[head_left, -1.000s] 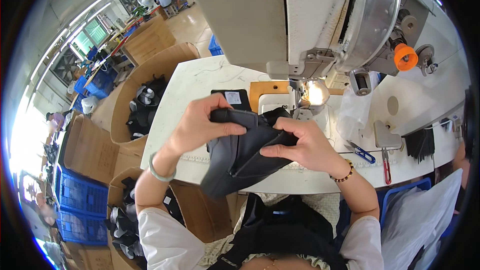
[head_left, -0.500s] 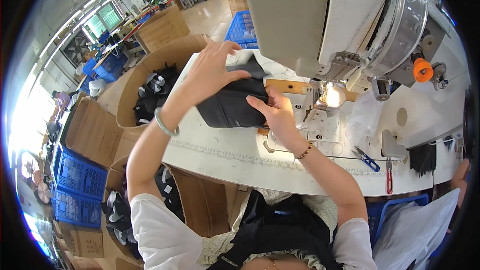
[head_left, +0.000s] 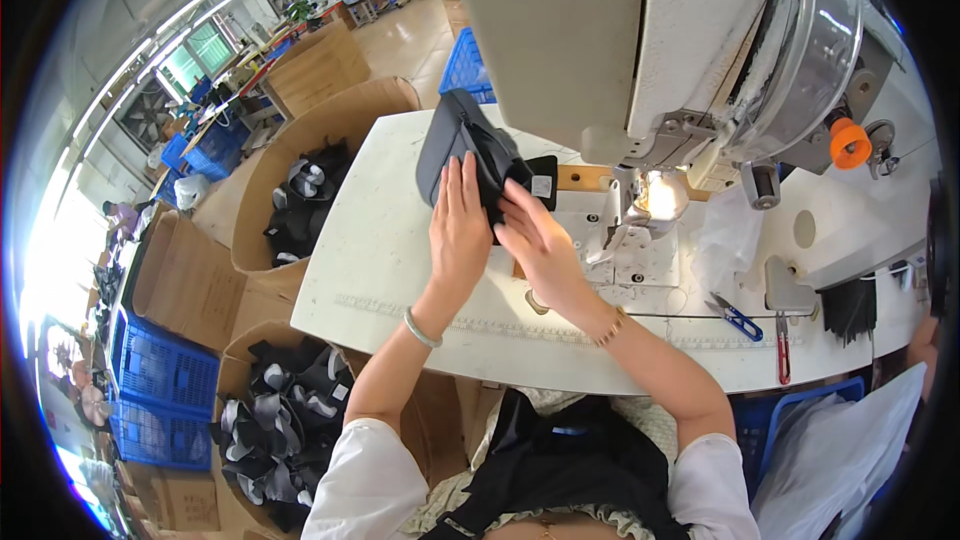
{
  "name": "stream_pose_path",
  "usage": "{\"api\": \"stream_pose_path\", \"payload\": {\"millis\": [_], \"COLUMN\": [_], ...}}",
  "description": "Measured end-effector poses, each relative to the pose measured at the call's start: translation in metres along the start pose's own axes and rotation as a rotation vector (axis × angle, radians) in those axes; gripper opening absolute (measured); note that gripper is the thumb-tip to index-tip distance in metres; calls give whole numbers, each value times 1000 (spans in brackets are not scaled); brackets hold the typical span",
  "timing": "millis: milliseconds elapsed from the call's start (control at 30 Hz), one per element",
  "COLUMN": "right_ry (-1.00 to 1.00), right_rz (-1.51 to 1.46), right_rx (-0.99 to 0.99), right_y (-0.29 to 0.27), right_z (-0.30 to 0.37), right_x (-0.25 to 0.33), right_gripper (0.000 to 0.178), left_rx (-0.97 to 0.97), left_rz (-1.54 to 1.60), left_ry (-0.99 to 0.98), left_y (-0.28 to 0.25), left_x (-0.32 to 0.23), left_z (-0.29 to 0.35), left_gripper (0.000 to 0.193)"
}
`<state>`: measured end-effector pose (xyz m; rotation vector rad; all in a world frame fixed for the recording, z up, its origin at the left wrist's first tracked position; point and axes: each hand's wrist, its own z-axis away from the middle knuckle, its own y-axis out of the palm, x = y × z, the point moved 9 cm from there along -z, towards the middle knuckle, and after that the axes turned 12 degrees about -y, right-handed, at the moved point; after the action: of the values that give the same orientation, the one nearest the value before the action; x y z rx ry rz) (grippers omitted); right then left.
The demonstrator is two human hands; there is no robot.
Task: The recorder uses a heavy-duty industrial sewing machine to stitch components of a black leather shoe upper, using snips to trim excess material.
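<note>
A black sewn fabric piece [head_left: 455, 145], pouch-like with a curved, rounded panel, stands tilted on the white sewing table. Flat against its near face lies my left hand [head_left: 460, 240], fingers stretched out. My right hand [head_left: 540, 250] holds its right edge, with fingertips at the folded opening and the thumb lower down. Just right of it shows a black flap [head_left: 541, 180] with a white label; whether it belongs to the same piece I cannot tell. The lit needle area of the sewing machine [head_left: 640, 205] is right of my hands, apart from the fabric.
Blue-handled thread snips [head_left: 738, 320] and a red-handled tool [head_left: 782, 350] lie at the table's right. Clear plastic [head_left: 725, 230] rests beside the machine. Cardboard boxes [head_left: 385, 100] with dark fabric pieces stand left, near blue crates [head_left: 165, 370]. The machine head [head_left: 560, 40] overhangs the table.
The fabric piece has turned from lying broad and flat to standing tilted, curved panel leftward. My left hand has come from its far top to its near face; my right hand has shifted slightly nearer.
</note>
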<state>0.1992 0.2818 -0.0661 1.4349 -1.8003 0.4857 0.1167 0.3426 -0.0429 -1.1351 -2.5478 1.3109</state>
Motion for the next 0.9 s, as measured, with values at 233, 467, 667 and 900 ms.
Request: {"api": "stream_pose_path", "payload": {"millis": [233,467,667,900], "right_ry": [-464,-296,-343,-100], "right_rz": [595,1136,1084,807], "right_rx": [-370,116,160,-18], "right_y": [-128,-219,-179,-213], "right_z": [70,-24,-59,-58], "right_x": [111,-13,-30,24], "right_gripper": [13,18,17,18], "left_rx": [-111,-238,26,-128], "left_rz": [149,325,166,218], "left_ry": [86,407,297,465], "left_y": [7,24,39,45], "left_x": [-18,-90,-93,-98], "left_z": [-32,-60,-57,-47], "left_gripper": [57,19,21,15]}}
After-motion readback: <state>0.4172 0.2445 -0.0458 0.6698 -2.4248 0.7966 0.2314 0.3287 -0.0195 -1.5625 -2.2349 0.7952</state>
